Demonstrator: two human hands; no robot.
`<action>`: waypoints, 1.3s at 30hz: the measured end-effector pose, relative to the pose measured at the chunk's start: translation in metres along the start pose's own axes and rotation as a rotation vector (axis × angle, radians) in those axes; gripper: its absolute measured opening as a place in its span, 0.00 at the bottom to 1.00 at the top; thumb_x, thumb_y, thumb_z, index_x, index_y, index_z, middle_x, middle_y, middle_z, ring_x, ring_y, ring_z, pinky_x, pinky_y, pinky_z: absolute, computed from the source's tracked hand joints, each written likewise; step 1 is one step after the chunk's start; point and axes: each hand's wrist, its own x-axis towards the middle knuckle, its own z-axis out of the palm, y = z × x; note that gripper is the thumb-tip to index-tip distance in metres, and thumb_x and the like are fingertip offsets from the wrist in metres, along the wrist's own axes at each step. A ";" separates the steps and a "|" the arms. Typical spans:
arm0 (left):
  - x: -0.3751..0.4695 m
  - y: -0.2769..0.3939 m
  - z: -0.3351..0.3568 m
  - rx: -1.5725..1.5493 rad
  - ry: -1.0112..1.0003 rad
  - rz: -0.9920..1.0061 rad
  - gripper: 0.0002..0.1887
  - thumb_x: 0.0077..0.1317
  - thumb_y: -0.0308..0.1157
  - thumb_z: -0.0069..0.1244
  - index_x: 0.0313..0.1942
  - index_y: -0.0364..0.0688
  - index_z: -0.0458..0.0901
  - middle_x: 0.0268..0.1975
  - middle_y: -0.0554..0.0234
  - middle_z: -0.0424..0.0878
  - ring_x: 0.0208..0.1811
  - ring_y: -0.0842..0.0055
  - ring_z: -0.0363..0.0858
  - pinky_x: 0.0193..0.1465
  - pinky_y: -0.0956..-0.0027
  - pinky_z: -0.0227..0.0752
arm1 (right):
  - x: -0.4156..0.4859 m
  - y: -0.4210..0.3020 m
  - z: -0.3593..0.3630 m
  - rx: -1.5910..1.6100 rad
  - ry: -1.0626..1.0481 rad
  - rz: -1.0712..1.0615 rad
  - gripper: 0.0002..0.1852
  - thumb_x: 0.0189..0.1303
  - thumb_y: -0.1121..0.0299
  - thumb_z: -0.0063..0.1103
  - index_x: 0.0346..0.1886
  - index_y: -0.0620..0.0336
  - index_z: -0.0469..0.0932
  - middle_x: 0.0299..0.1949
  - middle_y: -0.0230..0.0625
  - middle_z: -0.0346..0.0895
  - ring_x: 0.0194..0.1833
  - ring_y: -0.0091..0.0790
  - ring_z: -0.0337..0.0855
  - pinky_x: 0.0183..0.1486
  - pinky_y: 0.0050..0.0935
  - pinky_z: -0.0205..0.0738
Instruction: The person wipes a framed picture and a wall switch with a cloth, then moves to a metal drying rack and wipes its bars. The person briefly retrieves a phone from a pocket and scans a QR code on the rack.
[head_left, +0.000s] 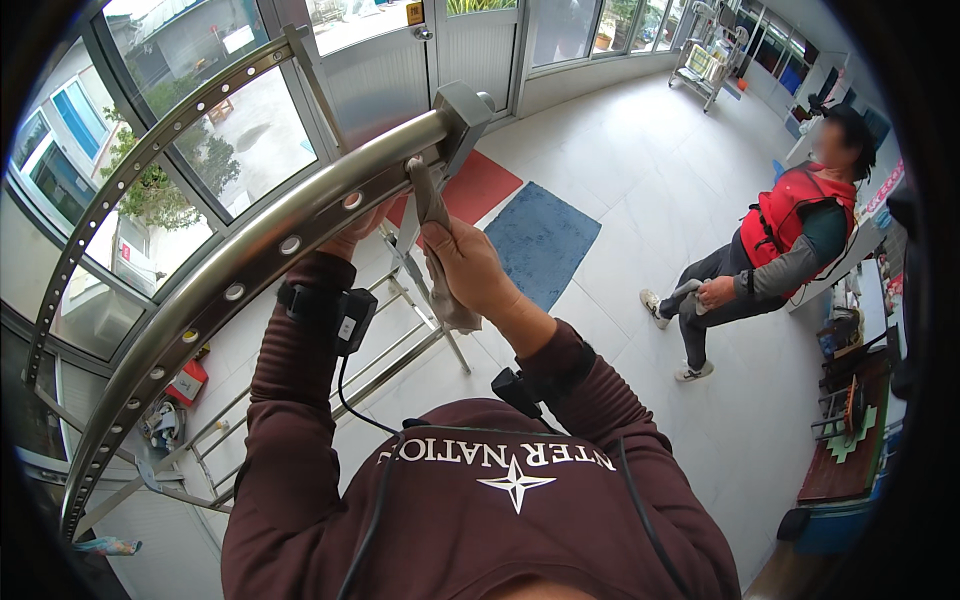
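Note:
A thick curved metal rail (247, 217) sweeps from the lower left up to the top centre. Round holes run along its side, and a grey block (461, 124) caps its upper end. My right hand (465, 266) grips a grey-beige cloth (444, 300), thumb on top. The cloth's upper tip touches the rail's side near the end block, at what looks like another hole. My left hand (366, 225) is behind and below the rail, close to the cloth. Its fingers are mostly hidden, so its grip does not show.
A second perforated curved rail (112, 180) stands beyond, before glass windows. Below is a metal ladder-like frame (390, 360). Red (487, 180) and blue (544, 244) mats lie on the tiled floor. A person (795, 217) in a red vest stands right, holding a cloth (694, 292).

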 end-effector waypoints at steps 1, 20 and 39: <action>-0.001 -0.006 0.009 -0.054 0.024 -0.065 0.17 0.65 0.40 0.52 0.47 0.37 0.75 0.38 0.64 0.78 0.41 0.80 0.75 0.44 0.78 0.69 | 0.001 -0.006 -0.001 0.078 -0.004 -0.085 0.17 0.70 0.57 0.46 0.36 0.63 0.74 0.23 0.32 0.70 0.27 0.26 0.69 0.32 0.26 0.66; 0.007 0.001 0.013 0.115 0.046 -0.045 0.21 0.61 0.45 0.58 0.50 0.42 0.77 0.40 0.65 0.80 0.41 0.79 0.76 0.48 0.75 0.69 | 0.006 0.005 -0.005 -0.057 -0.019 -0.045 0.18 0.70 0.56 0.47 0.33 0.63 0.73 0.23 0.35 0.71 0.26 0.31 0.69 0.31 0.29 0.66; 0.005 0.006 0.028 0.124 0.180 -0.004 0.17 0.62 0.48 0.54 0.42 0.46 0.78 0.34 0.75 0.76 0.34 0.86 0.69 0.38 0.78 0.64 | 0.016 0.009 -0.007 -0.322 -0.020 -0.125 0.19 0.69 0.54 0.48 0.37 0.64 0.74 0.22 0.44 0.73 0.25 0.45 0.71 0.33 0.36 0.68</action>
